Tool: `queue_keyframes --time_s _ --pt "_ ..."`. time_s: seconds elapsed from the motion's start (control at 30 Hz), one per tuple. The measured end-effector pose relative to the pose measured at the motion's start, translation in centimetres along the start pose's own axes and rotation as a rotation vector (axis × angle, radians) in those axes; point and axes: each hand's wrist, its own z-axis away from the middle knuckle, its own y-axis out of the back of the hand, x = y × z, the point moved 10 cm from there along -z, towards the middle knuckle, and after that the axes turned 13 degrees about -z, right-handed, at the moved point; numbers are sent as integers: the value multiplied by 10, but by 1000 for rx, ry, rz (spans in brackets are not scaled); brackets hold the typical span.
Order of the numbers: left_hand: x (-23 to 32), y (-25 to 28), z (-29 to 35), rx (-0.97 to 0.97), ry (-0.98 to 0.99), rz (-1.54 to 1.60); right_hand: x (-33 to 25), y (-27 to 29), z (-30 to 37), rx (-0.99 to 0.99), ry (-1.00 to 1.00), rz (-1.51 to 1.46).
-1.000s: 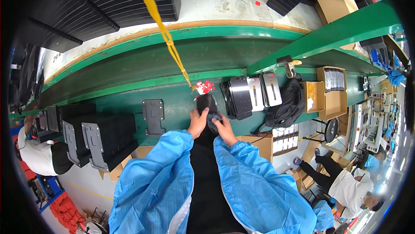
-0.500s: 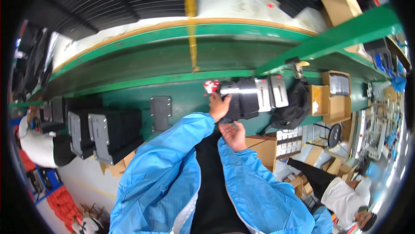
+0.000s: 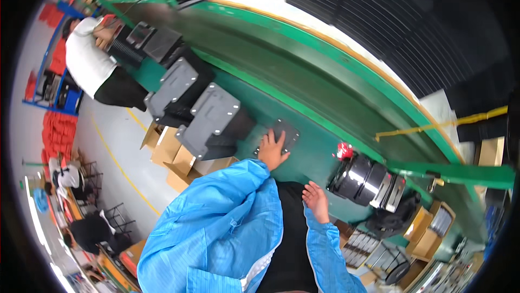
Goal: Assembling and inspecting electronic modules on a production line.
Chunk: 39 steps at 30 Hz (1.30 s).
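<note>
Dark grey, a flat plate [image 3: 288, 133] is lying on the green bench [image 3: 318, 155], between the plate stack [image 3: 215, 111] at left and the stacked black parts [image 3: 353, 177] at right. We are spreading our left hand [image 3: 272, 150] across its near side; our right hand [image 3: 316, 201] is hovering empty near the bench edge, fingers loosely curling.

Plate [image 3: 291, 135]: partly hidden beneath the left hand [image 3: 272, 150].
Red bundle [image 3: 344, 151]: too small to identify.
Blue sleeves [image 3: 211, 222]: cut off by the lower edge.
</note>
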Motion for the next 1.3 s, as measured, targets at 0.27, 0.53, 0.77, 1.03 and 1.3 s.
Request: queue_keyframes --time_s 0.27,0.53,0.77,1.03,1.3 --pt "-4 47 -8 -421 48 636 -9 -68 -17 -88 10 213" --pt "-105 366 31 287 -81 282 -13 -117 -14 -116 14 293" --pt "-160 310 19 350 -10 142 20 -167 -28 -243 -47 403" --pt "-244 265 64 342 136 688 116 -273 -45 -574 239 1262" --pt "-247 176 65 140 314 1449 152 -347 -47 -488 616 1848"
